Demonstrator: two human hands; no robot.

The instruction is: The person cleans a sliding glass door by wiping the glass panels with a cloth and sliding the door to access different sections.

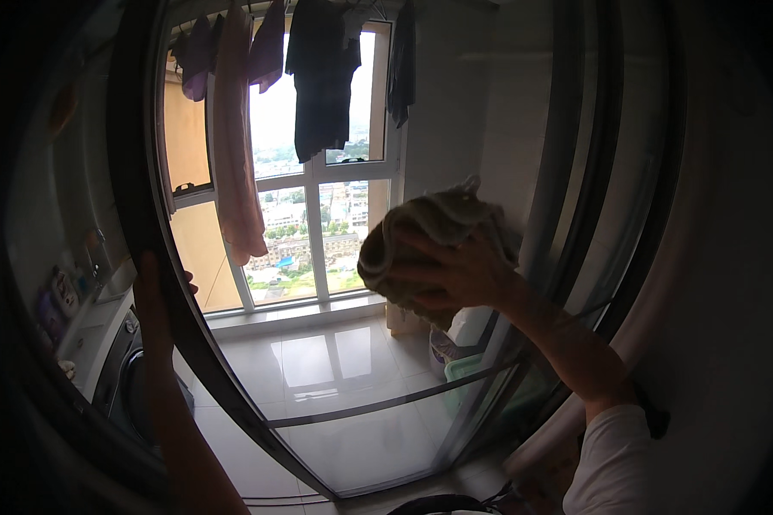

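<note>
My right hand (454, 267) is spread over a bunched cloth (419, 299) and presses it towards the glass pane (367, 444) of a sliding door; whether the cloth touches the glass cannot be told. With my left hand (154, 290) I grip the dark door frame (187, 347) at its left upright, fingertips curling round to the far side. A thin dark crossbar (386, 405) runs across the lower part of the glass.
Beyond the door, clothes (325, 77) hang before a tall window (283, 244). A front-loading washing machine (129, 386) stands left under a counter (87, 347) with bottles (64, 293). A green plastic bin (460, 368) sits at right on the tiled floor (251, 444). More door frames (592, 193) rise at right.
</note>
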